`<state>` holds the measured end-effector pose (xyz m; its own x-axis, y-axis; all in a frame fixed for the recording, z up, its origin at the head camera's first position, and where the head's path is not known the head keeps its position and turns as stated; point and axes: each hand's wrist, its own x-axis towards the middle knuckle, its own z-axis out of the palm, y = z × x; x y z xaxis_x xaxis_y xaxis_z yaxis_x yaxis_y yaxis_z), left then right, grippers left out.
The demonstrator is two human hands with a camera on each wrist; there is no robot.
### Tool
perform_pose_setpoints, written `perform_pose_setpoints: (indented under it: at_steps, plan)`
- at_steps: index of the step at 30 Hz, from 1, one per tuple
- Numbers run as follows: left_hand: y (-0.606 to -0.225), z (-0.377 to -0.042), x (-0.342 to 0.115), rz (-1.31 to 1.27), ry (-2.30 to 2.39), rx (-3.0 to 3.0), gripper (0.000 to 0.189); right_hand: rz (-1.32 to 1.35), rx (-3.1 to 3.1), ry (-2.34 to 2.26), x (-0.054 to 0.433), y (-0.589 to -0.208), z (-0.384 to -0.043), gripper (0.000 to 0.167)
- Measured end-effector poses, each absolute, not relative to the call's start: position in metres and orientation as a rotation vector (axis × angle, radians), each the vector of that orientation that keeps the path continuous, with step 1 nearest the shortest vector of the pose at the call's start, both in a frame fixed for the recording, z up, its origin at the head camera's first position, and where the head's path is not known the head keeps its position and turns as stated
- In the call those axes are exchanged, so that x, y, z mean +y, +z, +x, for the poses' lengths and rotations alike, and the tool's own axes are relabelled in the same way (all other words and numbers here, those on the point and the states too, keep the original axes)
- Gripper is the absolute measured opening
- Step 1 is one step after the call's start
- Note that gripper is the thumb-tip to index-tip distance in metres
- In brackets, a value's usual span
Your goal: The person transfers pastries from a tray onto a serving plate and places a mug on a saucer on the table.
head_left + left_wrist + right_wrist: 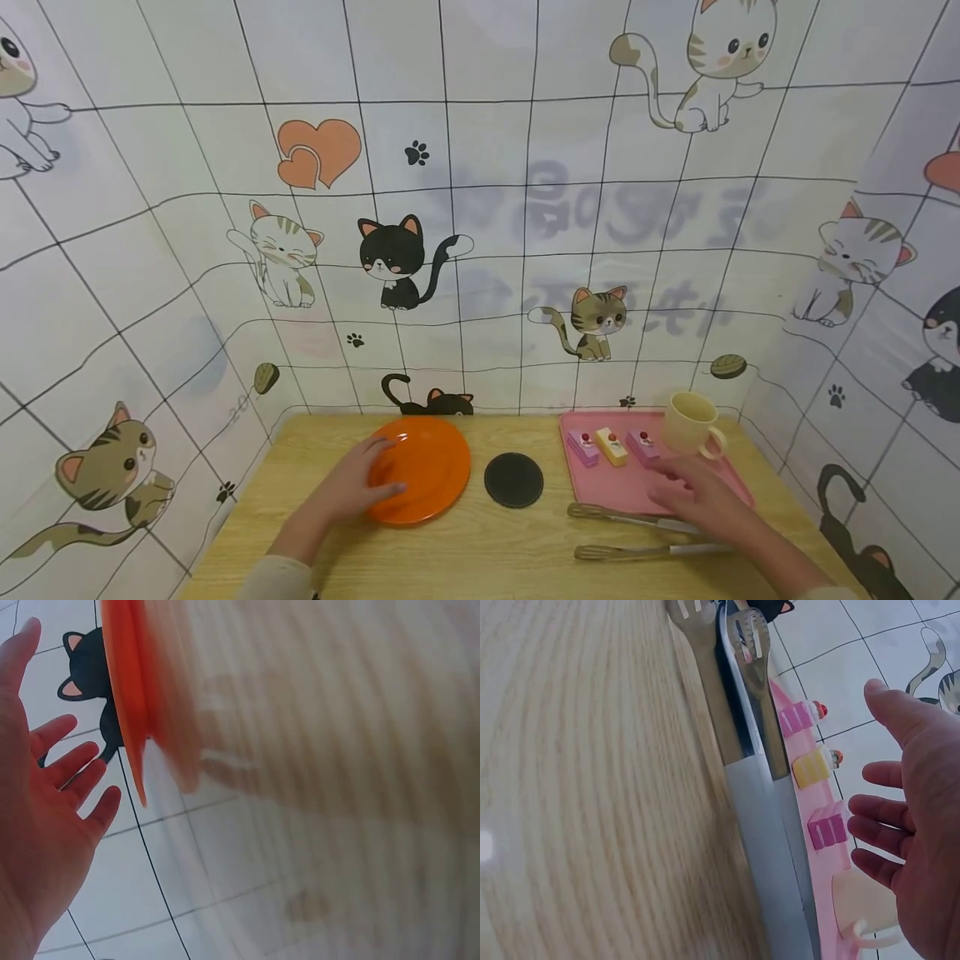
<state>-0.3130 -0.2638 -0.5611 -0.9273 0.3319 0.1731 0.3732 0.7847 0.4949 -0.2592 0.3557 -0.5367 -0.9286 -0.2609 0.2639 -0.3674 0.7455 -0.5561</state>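
Left hand (pixel 352 485) spreads by the plate (pixel 431 471), left of the tray (pixel 596 492); right hand (pixel 699 493), spread above it, should clear the cup (pixel 686 425).

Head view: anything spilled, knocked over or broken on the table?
Nothing stands out. No spill or breakage visible: the orange plate lies flat, the mug stands upright on the pink tray with the three small cakes, and the tongs lie spread along its near edge.

R hand (pixel 934 817) nr tray (pixel 826 862) w/ cakes (pixel 811 769)
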Motion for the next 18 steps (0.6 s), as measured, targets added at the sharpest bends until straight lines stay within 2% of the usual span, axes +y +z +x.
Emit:
perform_pose_setpoints:
  at_steps: [10, 15, 18]
  plan:
    - [-0.562, -0.308, -0.284, -0.533, -0.804, -2.914, 0.094, 0.53, -2.814, 0.957, 0.37, -0.547, -0.247, 0.041]
    - [-0.564, -0.307, -0.289, -0.49, -0.817, -2.968, 0.102, 0.439, -2.925, 0.97, 0.376, -0.549, -0.244, 0.047]
    - [-0.565, -0.306, -0.29, -0.448, -0.837, -3.005, 0.106, 0.393, -2.957, 0.971, 0.38, -0.548, -0.241, 0.044]
